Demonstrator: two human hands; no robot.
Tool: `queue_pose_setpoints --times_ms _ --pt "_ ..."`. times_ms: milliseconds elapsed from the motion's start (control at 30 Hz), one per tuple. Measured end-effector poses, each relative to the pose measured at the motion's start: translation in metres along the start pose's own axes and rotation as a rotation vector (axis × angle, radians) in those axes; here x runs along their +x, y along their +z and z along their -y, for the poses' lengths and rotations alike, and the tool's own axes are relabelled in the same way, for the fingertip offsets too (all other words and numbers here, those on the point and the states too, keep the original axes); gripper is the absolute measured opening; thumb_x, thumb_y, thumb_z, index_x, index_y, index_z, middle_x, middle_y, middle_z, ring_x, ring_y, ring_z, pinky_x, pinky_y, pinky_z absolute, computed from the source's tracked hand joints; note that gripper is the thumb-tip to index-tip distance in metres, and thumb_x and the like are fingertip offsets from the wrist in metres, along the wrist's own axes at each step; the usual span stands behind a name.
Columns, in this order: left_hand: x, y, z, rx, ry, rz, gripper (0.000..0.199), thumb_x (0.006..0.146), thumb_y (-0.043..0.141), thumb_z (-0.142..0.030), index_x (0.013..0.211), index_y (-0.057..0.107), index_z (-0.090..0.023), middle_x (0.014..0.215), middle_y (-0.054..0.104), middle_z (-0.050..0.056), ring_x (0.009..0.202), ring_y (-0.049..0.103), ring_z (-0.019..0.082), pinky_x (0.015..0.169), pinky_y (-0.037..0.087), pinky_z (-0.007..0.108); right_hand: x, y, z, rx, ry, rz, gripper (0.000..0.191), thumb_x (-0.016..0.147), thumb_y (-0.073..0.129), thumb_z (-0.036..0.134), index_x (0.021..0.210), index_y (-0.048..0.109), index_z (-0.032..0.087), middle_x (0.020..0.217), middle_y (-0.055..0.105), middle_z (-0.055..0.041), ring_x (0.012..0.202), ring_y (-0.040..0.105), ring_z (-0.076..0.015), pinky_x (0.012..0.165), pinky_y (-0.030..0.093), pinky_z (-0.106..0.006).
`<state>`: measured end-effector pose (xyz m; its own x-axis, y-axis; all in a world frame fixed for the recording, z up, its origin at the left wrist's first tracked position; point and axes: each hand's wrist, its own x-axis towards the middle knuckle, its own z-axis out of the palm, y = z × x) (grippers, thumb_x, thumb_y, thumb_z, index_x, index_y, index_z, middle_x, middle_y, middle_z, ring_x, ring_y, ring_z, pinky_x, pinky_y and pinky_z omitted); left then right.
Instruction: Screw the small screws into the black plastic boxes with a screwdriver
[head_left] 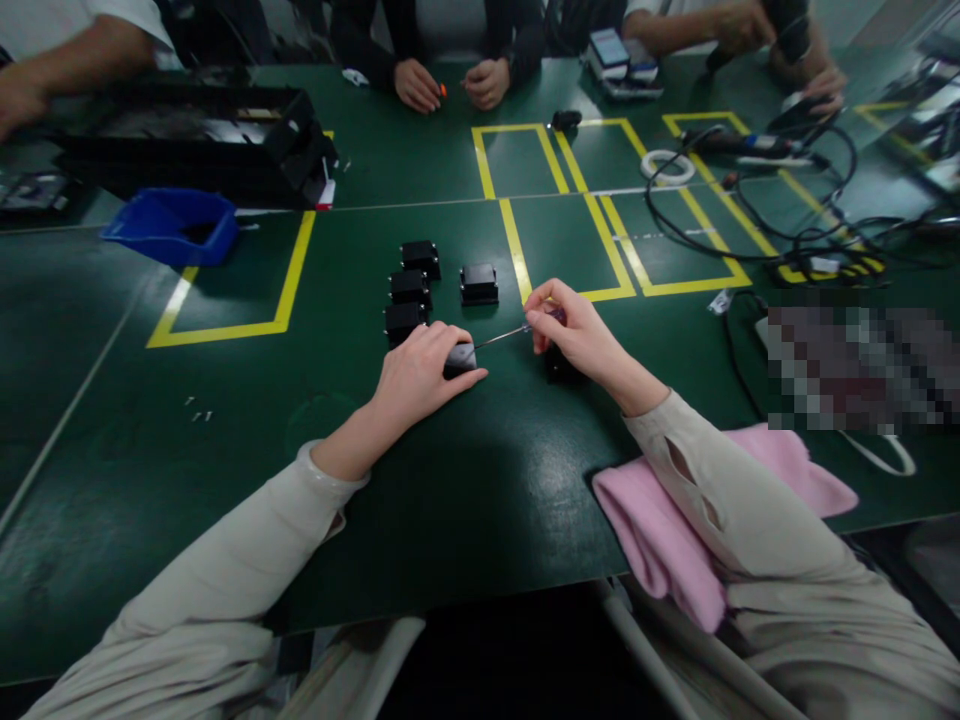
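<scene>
My left hand (424, 370) is closed round a small black box (461, 358), whose greyish face shows between thumb and fingers. In my right hand (566, 325) is a screwdriver (504, 337), gripped by its handle, its thin metal shaft pointing left with the tip at the box. Another dark box (561, 365) lies on the table beneath my right hand, partly hidden. Just beyond my left hand stand several similar black boxes (409, 288) in a column, and one more black box (478, 284) sits apart to their right.
Yellow tape (289, 270) marks the green table (450, 480). A blue bin (176, 225) and a long black case (202, 150) stand left; tiny screws (199, 415) lie nearer. Cables (810, 240) are at right, with a pink cloth (652, 510) under my right forearm. Co-workers' hands (450, 85) are opposite.
</scene>
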<state>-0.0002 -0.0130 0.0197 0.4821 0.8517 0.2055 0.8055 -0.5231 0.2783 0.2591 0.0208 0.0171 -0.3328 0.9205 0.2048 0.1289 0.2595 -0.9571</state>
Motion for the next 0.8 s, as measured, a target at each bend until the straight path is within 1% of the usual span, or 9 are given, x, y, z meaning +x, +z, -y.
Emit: queue_pose_setpoints --times_ms 67,133,267,333,400,500,567,633,800 --pt "0.0002 0.0001 -0.0003 0.002 -0.005 0.000 0.035 0.097 0.071 -0.052 0.114 0.063 -0.022 0.114 0.071 0.009 0.106 0.065 0.030 0.087 0.053 0.041 0.0003 0.0007 -0.0002 0.013 0.011 0.004 0.022 0.101 0.066 0.040 0.095 0.052 0.023 0.055 0.050 0.0102 0.050 0.057 -0.0107 0.054 0.044 -0.025" --pt "0.0004 0.0004 -0.0004 0.005 -0.008 0.001 0.035 0.097 0.071 -0.052 0.113 0.063 -0.022 0.113 0.071 0.009 0.107 0.065 0.031 0.088 0.053 0.041 0.0004 0.0011 -0.0004 0.032 0.017 0.012 0.023 0.101 0.065 0.040 0.094 0.051 0.024 0.052 0.046 0.0116 0.047 0.055 -0.0110 0.052 0.042 -0.025" --pt "0.0002 0.0006 0.0002 0.010 0.000 0.003 0.034 0.097 0.071 -0.051 0.114 0.063 -0.022 0.113 0.071 0.009 0.107 0.065 0.031 0.089 0.053 0.042 -0.0001 0.0006 -0.0001 0.027 -0.006 0.005 0.014 0.097 0.065 0.029 0.099 0.053 0.023 0.060 0.055 0.0093 0.050 0.058 -0.0104 0.054 0.044 -0.026" --pt "0.0000 0.0004 0.0004 0.011 0.002 -0.001 0.034 0.098 0.070 -0.051 0.114 0.062 -0.022 0.113 0.071 0.010 0.107 0.065 0.030 0.088 0.053 0.042 -0.0005 0.0002 0.0005 0.015 -0.002 -0.002 0.015 0.094 0.067 0.024 0.100 0.054 0.023 0.065 0.059 0.0081 0.052 0.059 -0.0099 0.056 0.046 -0.026" --pt "0.0000 0.0001 0.0005 0.008 0.000 -0.001 0.035 0.097 0.071 -0.051 0.114 0.062 -0.022 0.113 0.071 0.009 0.106 0.065 0.030 0.087 0.053 0.041 -0.0006 0.0002 0.0012 0.007 0.007 -0.006 0.016 0.093 0.068 0.022 0.100 0.054 0.023 0.067 0.060 0.0075 0.054 0.060 -0.0098 0.057 0.046 -0.026" --pt "0.0001 -0.0005 0.0002 0.003 -0.003 0.005 0.035 0.097 0.070 -0.051 0.114 0.062 -0.022 0.114 0.072 0.010 0.106 0.065 0.030 0.086 0.054 0.041 -0.0005 0.0010 0.0018 0.010 0.015 -0.009 0.015 0.097 0.067 0.030 0.097 0.053 0.023 0.060 0.055 0.0089 0.052 0.059 -0.0103 0.055 0.045 -0.026" --pt "0.0001 -0.0006 0.0001 0.003 0.000 0.005 0.035 0.097 0.070 -0.051 0.114 0.062 -0.022 0.113 0.071 0.010 0.106 0.065 0.030 0.086 0.054 0.041 -0.0003 0.0015 0.0015 0.018 0.022 -0.005 0.019 0.101 0.064 0.037 0.095 0.051 0.024 0.053 0.047 0.0113 0.048 0.056 -0.0106 0.052 0.042 -0.025" --pt "0.0001 -0.0004 0.0002 0.003 0.003 0.001 0.035 0.097 0.071 -0.051 0.114 0.062 -0.022 0.113 0.071 0.010 0.105 0.065 0.030 0.087 0.054 0.042 -0.0001 0.0016 0.0008 0.022 0.023 -0.001 0.023 0.102 0.064 0.041 0.095 0.050 0.024 0.052 0.043 0.0124 0.046 0.054 -0.0104 0.050 0.040 -0.025" --pt "-0.0001 -0.0001 0.0008 -0.003 0.004 0.003 0.035 0.097 0.070 -0.051 0.115 0.062 -0.022 0.114 0.071 0.010 0.106 0.065 0.031 0.086 0.054 0.042 -0.0004 0.0004 -0.0001 -0.004 0.003 -0.014 0.019 0.099 0.068 0.034 0.098 0.051 0.024 0.063 0.056 0.0082 0.052 0.058 -0.0101 0.054 0.043 -0.026"
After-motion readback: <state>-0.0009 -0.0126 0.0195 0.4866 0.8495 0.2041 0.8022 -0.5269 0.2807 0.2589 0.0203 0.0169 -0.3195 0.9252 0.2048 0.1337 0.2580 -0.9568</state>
